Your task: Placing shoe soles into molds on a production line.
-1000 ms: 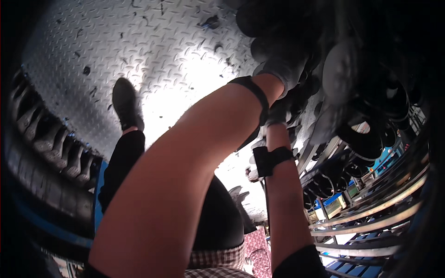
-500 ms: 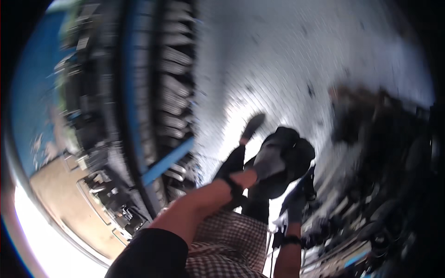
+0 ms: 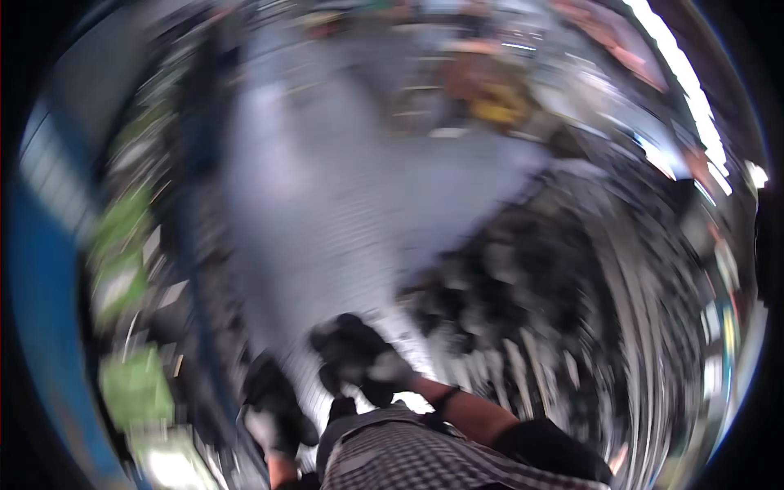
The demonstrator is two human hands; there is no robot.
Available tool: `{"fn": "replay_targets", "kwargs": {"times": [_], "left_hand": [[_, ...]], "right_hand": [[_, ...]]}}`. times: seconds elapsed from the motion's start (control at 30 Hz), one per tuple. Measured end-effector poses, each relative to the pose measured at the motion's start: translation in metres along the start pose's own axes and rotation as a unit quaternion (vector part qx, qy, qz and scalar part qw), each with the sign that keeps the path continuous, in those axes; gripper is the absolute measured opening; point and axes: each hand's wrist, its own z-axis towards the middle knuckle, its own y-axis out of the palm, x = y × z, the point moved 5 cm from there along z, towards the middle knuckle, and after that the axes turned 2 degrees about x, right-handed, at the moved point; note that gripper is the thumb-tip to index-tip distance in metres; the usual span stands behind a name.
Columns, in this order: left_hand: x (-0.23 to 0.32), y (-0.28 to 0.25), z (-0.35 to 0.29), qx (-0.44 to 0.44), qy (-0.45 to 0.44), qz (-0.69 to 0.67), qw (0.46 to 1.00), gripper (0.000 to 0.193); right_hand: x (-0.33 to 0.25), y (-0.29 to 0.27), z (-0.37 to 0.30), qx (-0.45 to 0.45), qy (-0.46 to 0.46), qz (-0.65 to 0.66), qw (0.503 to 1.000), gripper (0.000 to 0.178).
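Note:
Both of my hands wear grey gloves and hang low in front of my checked apron (image 3: pixel 408 457). My right hand (image 3: pixel 392 370) is closed on a black, lumpy, rounded part (image 3: pixel 349 349); motion blur hides what kind it is. My left hand (image 3: pixel 263 429) is closed round another dark, elongated part (image 3: pixel 276 388), equally smeared, at the lower left. The two parts are held apart from each other, above the grey floor. The fingers of both hands are mostly hidden by the parts and the blur.
A large pile of dark parts and long bars (image 3: pixel 531 327) lies to the right. Along the left runs a dark rack (image 3: pixel 204 269) with green boxes (image 3: pixel 135 388) beyond it. The grey floor (image 3: pixel 343 204) stretches ahead toward a blurred yellow object (image 3: pixel 498 102).
My view has swung round sharply, so the rack, floor and pile appear in new places. Both hands still carry dark parts and are now farther apart in the picture.

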Motion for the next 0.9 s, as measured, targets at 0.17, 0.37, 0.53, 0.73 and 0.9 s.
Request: {"fn": "replay_targets", "kwargs": {"times": [0.17,0.37,0.53,0.73,0.9], "left_hand": [[0.078,0.127,0.077,-0.212,0.199,0.193,0.937,0.021],[0.059,0.231,0.069,-0.333,0.244,0.244,0.878,0.023],[0.045,0.255,0.094,-0.331,0.255,0.312,0.853,0.025],[0.0,0.259,0.16,-0.29,0.253,0.44,0.812,0.027],[-0.037,0.213,0.252,-0.211,0.415,0.767,0.442,0.029]], "right_hand": [[-0.069,-0.1,0.062,0.12,0.136,-0.248,0.952,0.039],[-0.045,-0.138,-0.038,0.453,0.081,-0.298,0.836,0.043],[-0.06,-0.184,-0.128,0.549,0.072,-0.239,0.798,0.068],[-0.005,-0.185,-0.165,0.601,0.206,-0.22,0.741,0.035],[-0.03,-0.203,-0.138,0.561,0.18,-0.225,0.776,0.038]]}}
